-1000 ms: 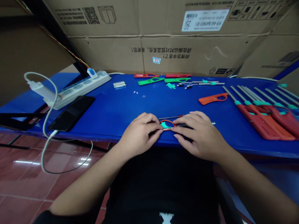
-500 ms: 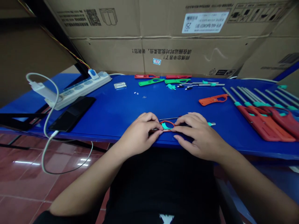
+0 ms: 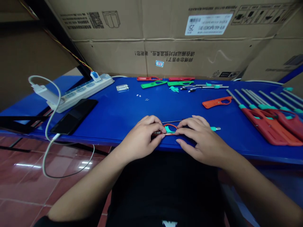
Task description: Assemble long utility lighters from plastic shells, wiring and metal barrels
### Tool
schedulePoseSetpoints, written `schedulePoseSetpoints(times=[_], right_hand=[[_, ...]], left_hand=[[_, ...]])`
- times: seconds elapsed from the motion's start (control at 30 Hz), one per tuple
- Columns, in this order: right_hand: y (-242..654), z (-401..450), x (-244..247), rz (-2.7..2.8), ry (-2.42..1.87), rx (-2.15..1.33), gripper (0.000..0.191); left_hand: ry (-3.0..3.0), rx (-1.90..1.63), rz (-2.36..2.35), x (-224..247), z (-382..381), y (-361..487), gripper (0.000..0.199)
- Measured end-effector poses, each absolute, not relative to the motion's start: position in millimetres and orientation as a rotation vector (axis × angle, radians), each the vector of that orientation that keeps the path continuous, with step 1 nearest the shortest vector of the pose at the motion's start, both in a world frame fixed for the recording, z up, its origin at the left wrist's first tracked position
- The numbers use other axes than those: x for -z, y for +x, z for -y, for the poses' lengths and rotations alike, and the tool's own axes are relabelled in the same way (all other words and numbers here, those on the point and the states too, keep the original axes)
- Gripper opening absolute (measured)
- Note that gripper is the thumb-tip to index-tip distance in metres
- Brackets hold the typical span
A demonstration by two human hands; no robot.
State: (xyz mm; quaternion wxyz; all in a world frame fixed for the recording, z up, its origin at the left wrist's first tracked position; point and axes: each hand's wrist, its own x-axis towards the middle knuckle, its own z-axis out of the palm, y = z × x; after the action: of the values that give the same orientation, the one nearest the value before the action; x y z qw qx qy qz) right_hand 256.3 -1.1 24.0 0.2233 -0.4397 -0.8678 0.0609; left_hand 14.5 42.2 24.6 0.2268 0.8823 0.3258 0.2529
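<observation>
At the table's front edge, my left hand (image 3: 146, 136) pinches the left end of an orange lighter casing (image 3: 173, 125), a half shell with a looped opening. A teal trigger piece (image 3: 169, 129) sits inside that loop. My right hand (image 3: 200, 136) is closed on the casing's right side, its thumb held a little apart from the fingers. Beyond this hand a teal collar with a metal tip (image 3: 215, 128) sticks out. A thin metal rod (image 3: 172, 121), perhaps a screwdriver, lies just behind the casing. My fingers cover most of the casing.
Finished-looking long lighters (image 3: 267, 123) lie at the right, near an orange half shell (image 3: 216, 102). Green shells (image 3: 153, 84), red shells (image 3: 149, 78) and teal triggers (image 3: 174, 89) line the back. A phone (image 3: 74, 116) and power strip (image 3: 80, 93) occupy the left; a cardboard box (image 3: 118, 56) stands behind.
The view has shifted very slightly. Both hands stay on the casing, with only small finger movements; the teal collar at the right shows a bit more.
</observation>
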Motion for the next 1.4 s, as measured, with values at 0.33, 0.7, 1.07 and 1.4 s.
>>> schedulePoseSetpoints(times=[0.33,0.7,1.07,1.4], right_hand=[[257,3,-22,2.399,-1.231,-0.088,0.018],[237,10,-24,2.414,-1.168,0.144,0.018],[224,7,-31,2.536,-1.197,0.281,0.02],[241,9,-21,2.322,-1.163,0.144,0.015]], left_hand=[[2.375,-0.686,-0.864,-27,-45,13,0.013],[2.429,-0.661,-0.867,-27,-44,14,0.017],[2.487,-0.664,-0.842,-27,-44,15,0.018],[2.516,-0.71,-0.839,-22,-44,14,0.018]])
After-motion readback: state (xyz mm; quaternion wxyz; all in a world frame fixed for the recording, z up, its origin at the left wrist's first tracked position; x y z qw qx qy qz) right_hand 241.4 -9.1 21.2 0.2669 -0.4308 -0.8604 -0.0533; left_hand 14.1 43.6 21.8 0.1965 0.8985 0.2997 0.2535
